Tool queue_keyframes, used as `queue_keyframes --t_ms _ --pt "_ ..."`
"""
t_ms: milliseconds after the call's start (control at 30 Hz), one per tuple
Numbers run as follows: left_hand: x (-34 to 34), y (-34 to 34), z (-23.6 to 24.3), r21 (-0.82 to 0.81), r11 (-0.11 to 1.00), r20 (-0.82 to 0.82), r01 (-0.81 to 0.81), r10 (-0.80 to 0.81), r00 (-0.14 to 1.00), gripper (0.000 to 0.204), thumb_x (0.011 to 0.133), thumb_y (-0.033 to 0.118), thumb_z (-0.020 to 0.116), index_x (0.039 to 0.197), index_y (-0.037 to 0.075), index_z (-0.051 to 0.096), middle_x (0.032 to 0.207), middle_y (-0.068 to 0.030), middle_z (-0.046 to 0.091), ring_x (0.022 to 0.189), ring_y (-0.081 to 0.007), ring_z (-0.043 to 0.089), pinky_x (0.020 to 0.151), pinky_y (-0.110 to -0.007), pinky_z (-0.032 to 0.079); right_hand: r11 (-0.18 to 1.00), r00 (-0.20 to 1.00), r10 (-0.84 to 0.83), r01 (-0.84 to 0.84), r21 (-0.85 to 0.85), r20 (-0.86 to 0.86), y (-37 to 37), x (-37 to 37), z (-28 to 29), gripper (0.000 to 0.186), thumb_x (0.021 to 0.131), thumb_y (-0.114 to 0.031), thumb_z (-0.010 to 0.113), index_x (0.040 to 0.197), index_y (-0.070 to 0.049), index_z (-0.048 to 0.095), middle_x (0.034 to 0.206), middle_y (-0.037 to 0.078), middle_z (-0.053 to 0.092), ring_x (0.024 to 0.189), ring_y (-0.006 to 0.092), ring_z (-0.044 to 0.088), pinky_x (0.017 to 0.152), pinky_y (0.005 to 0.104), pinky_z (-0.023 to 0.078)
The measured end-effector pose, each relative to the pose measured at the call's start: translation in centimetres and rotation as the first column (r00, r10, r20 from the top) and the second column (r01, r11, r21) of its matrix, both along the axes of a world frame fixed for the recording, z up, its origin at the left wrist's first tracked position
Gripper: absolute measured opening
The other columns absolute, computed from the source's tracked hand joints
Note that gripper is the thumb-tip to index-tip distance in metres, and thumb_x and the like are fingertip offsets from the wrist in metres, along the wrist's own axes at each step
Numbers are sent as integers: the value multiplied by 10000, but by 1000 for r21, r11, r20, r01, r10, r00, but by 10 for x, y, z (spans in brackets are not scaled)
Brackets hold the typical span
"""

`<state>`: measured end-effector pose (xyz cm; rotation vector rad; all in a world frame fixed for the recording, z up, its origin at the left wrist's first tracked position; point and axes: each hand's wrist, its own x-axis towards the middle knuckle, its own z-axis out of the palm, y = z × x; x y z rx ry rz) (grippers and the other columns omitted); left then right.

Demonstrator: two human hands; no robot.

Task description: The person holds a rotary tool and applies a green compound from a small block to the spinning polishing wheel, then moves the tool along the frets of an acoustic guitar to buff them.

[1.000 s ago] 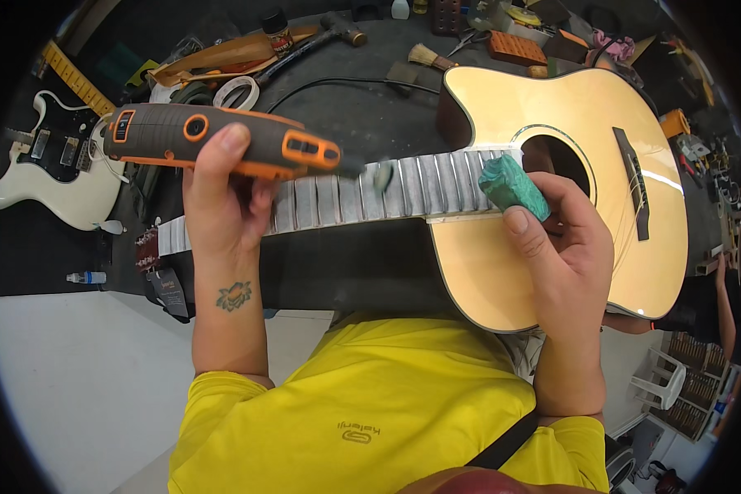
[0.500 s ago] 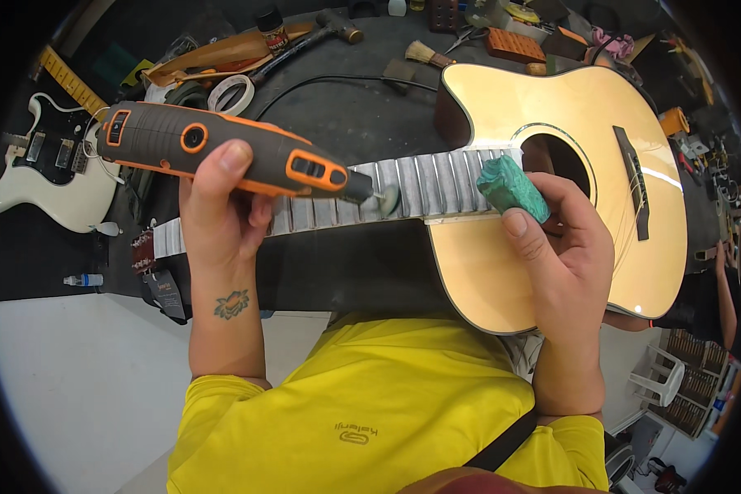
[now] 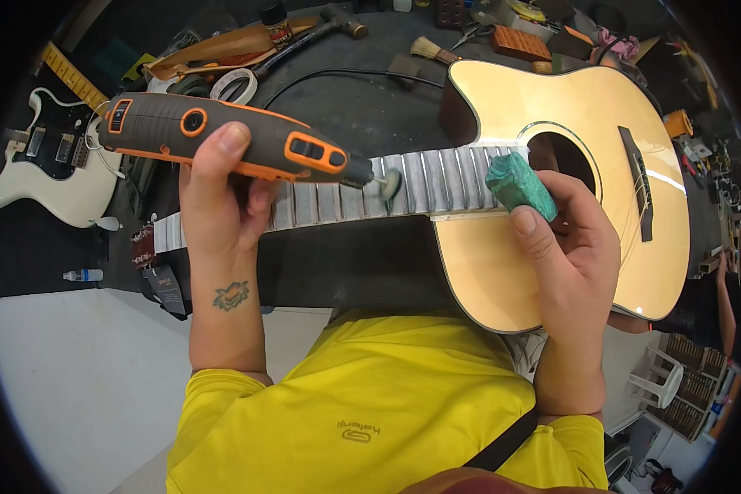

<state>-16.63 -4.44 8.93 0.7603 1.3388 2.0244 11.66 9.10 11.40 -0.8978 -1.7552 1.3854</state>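
Observation:
My left hand (image 3: 222, 181) is wrapped round a black and orange rotary tool (image 3: 247, 136), thumb on its side. A small round polishing wheel (image 3: 392, 184) at the tool's tip hovers over the fretboard, which is covered in silvery tape (image 3: 436, 185) between the frets; whether it touches a fret I cannot tell. In my right hand (image 3: 576, 247) is a green block of polishing compound (image 3: 520, 188), pinched between thumb and fingers above the neck's body end. The acoustic guitar (image 3: 502, 272) lies flat, its pale body to the right and its headstock (image 3: 145, 245) to the left.
A white electric guitar (image 3: 62, 185) lies at the left. Along the back are a tape roll (image 3: 234, 87), a hammer (image 3: 343, 20), a brush (image 3: 431, 50) and a brick-coloured block (image 3: 519, 42). A black cable (image 3: 337, 77) crosses the dark bench. Another person's arm (image 3: 725, 300) shows far right.
The green block and my right hand have shifted slightly right. The rotary tool has risen a little in view, and its wheel sits slightly further right.

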Motion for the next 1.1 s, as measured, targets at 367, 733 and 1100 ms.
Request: queue_keyframes --t_ms 367,733,1100 --pt "0 0 -1 73 990 -26 120 -118 993 506 888 335 674 1100 -124 649 894 -226 725 415 -85 503 374 -168 410 999 1000 11 -11 35 26 1 1 0 341 924 -163 790 1161 36 647 1008 59 681 909 125 641 821 258 512" --pt "1 0 1 3 999 -48 37 -37 998 533 865 363 697 1110 -108 642 887 -223 726 409 -78 496 371 -177 414 997 999 11 -16 82 52 3 3 -2 346 920 -163 795 1160 39 648 1014 66 680 914 130 644 823 261 513" --pt "7 8 9 1 997 -15 -71 71 997 420 917 310 676 1069 -80 644 912 -212 726 450 -90 513 378 -179 389 999 1000 14 -15 39 14 2 4 0 351 922 -163 794 1169 38 644 1014 64 683 922 128 647 829 259 513"
